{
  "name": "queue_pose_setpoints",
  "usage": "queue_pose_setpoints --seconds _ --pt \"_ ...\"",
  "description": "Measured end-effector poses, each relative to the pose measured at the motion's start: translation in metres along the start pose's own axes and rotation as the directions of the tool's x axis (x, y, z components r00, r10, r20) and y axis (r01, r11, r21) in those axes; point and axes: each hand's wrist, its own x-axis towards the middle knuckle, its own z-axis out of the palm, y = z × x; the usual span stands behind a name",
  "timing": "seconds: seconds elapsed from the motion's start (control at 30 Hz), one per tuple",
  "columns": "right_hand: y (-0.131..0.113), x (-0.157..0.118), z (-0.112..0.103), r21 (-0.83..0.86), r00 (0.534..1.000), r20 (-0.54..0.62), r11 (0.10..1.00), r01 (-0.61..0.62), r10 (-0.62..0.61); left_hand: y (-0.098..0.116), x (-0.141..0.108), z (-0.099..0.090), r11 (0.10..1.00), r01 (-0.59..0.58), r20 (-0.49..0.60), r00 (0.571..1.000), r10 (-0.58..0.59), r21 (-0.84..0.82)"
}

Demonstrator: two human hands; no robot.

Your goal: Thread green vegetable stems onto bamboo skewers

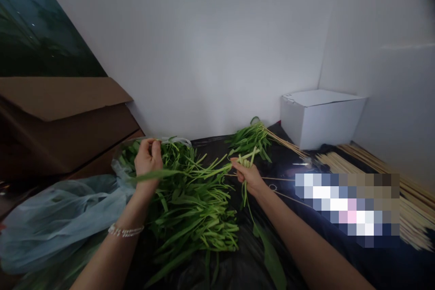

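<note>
A large heap of long-leaved green vegetable stems, possibly water spinach (192, 204), lies on a dark plastic sheet (217, 276). My left hand (147, 161) is closed on a stem or leaf at the far edge of the heap. A beaded bracelet (125, 231) circles that wrist. My right hand (248, 174) grips a few pale green stems, which run across to the heap and hang below the hand. Beyond it lies a smaller bunch of greens (251, 140), with thin wooden skewers (285, 143) projecting from it.
A pale blue plastic bag (57, 222) lies to the left, with a brown cardboard box (57, 113) behind it. A white box (319, 118) stands against the white wall (200, 45). Many wooden skewers (411, 204) lie at the right, partly hidden by a pixelated patch (346, 208).
</note>
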Motion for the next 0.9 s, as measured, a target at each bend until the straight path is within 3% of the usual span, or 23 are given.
queue_pose_setpoints --seconds 0.1,0.2,0.23,0.33,0.4,0.5,0.63,0.77,0.9 --pt "-0.002 -0.002 0.002 -0.013 1.000 0.009 1.000 0.001 -0.001 0.011 0.010 -0.009 0.991 -0.046 -0.042 0.998 0.051 0.124" --pt "-0.003 -0.003 0.003 -0.011 1.000 0.019 1.000 0.002 -0.002 0.024 0.008 -0.005 0.973 -0.181 0.176 0.972 0.155 0.145" --pt "-0.003 -0.004 0.004 -0.014 1.000 0.019 1.000 0.005 -0.004 0.027 0.004 0.000 0.966 -0.231 0.298 0.936 0.187 0.119" --pt "-0.002 -0.004 0.005 -0.044 1.000 0.017 0.999 0.024 -0.023 0.035 -0.017 0.020 0.949 -0.310 0.614 0.759 0.216 0.049" --pt "-0.001 -0.003 0.006 -0.067 0.999 0.014 0.997 0.043 -0.042 0.036 -0.032 0.034 0.944 -0.325 0.720 0.669 0.185 0.060" --pt "0.001 -0.004 0.007 -0.085 0.999 0.013 0.995 0.050 -0.049 0.034 -0.049 0.049 0.932 -0.351 0.795 0.589 0.147 0.088" --pt "0.003 -0.004 0.008 -0.110 0.999 0.012 0.992 0.054 -0.053 0.026 -0.060 0.060 0.915 -0.381 0.824 0.555 0.113 0.131" --pt "0.000 -0.003 0.007 -0.089 0.998 -0.028 0.995 0.051 -0.054 0.022 -0.063 0.062 0.863 -0.490 0.822 0.538 0.189 0.122" --pt "-0.007 -0.001 0.005 -0.035 0.993 -0.098 0.998 0.060 -0.063 0.023 -0.067 0.060 0.771 -0.607 0.787 0.564 0.249 0.191"
